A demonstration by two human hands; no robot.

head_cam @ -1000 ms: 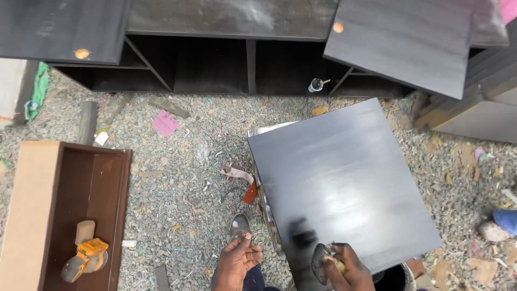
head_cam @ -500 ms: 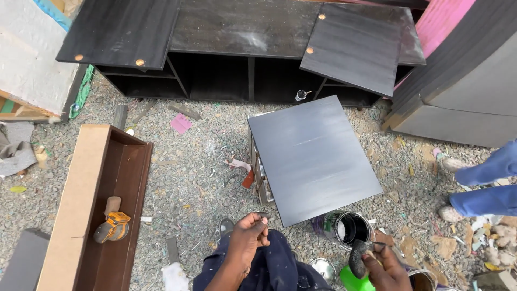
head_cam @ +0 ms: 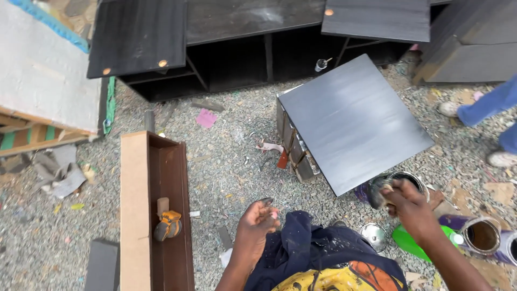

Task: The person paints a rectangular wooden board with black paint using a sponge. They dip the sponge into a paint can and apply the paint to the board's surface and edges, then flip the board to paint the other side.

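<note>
Right hand [head_cam: 412,207] is at the open paint can [head_cam: 401,183], on the gravel at the near right corner of the black panel [head_cam: 353,121]; its fingers [head_cam: 389,188] close around a dark wad, probably a rag or sponge, held at the can's rim. The wad looks soft and wet with dark finish, so likely slippery and drippy; best pinched by its upper part, clear of the soaked end. The can is stiff metal, probably heavy if full, tippy on loose gravel, so hold it by the wall or rim. Left hand [head_cam: 258,223] hangs over the lap, apart from the can, fingers curled in loosely with something small and pink at the tips; can't tell what it is. The panel lies flat on a low box, middle of the scene, rigid and broad, its coated face probably wet, so take it by the edges only. A second can [head_cam: 482,235] and a green bottle [head_cam: 412,242] sit near right. A brown drawer [head_cam: 156,215] with a yellow tool lies left.
</note>
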